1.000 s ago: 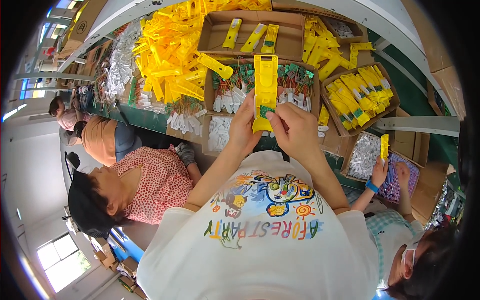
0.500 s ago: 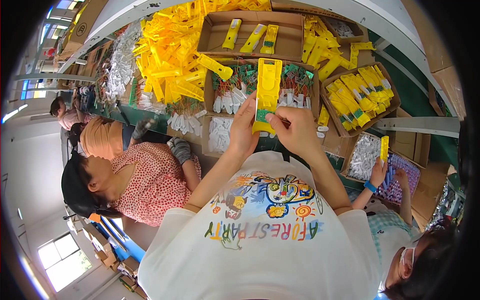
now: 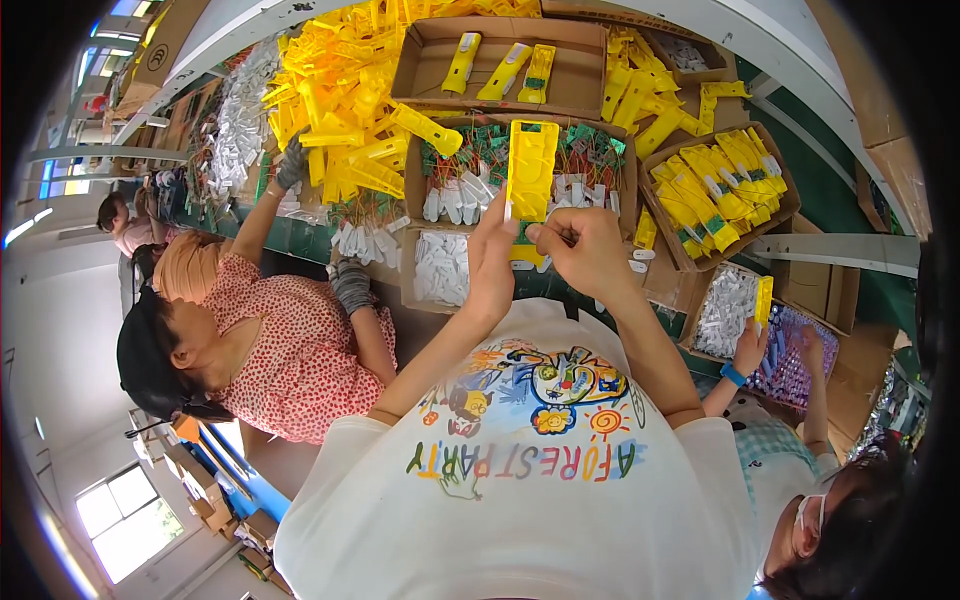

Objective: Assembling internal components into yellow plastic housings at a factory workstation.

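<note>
A yellow plastic housing (image 3: 533,170), long and open-faced, stands between my hands. My left hand (image 3: 490,262) is closed around its left edge. Low in the housing sits a small green circuit board (image 3: 522,238), mostly covered by fingers. My right hand (image 3: 588,255) is curled, thumb and forefinger pinched at the board's right side; what lies between the fingertips is largely hidden. Beyond the housing is a cardboard box (image 3: 415,190) of green boards with wires and white plastic parts.
A heap of yellow housings (image 3: 340,90) lies at far left. Another cardboard box (image 3: 425,75) holds three yellow pieces; a box of filled housings (image 3: 715,190) stands right. White parts fill a nearer box (image 3: 440,268). Co-workers sit left (image 3: 290,340) and right (image 3: 790,460).
My right thumb has drawn back slightly from the circuit board, and the housing has tilted a little. The left co-worker's gloved hand has reached out to the heap of yellow housings.
</note>
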{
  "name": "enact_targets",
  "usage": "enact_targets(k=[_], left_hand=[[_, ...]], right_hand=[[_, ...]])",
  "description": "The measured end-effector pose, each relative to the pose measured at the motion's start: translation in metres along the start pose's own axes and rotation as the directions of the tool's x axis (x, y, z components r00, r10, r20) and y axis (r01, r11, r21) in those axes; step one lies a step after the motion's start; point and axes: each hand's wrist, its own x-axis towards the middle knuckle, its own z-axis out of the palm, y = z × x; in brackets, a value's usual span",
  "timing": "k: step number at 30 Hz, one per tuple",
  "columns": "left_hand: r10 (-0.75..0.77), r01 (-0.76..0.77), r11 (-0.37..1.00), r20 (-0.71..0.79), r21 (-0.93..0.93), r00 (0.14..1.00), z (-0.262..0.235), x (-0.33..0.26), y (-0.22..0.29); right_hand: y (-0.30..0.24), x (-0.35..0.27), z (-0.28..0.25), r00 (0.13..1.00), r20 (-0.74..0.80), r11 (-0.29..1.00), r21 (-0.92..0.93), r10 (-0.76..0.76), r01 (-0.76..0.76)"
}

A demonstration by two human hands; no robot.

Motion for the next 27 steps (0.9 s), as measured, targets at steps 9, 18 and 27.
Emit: enact_targets(k=[9,18,27], left_hand=[[-0.002,0.037,0.976,0.161,-0.212,0.987,-0.006,0.005,0.0],[0.048,-0.044,0.999,0.239,-0.019,0.97,-0.007,0.005,0.0],[0.026,-0.025,1.0,0.18,-0.008,0.983,-0.015,0.004,-0.014]], right_hand=[[0.003,0.001,-0.021,0.986,0.163,0.978,0.207,-0.047,0.013],[0.022,-0.004,0.004,0.994,0.11,0.818,0.572,-0.015,-0.05],[0.026,-0.005,0.011,0.995,0.099,0.765,0.643,-0.023,-0.047]])
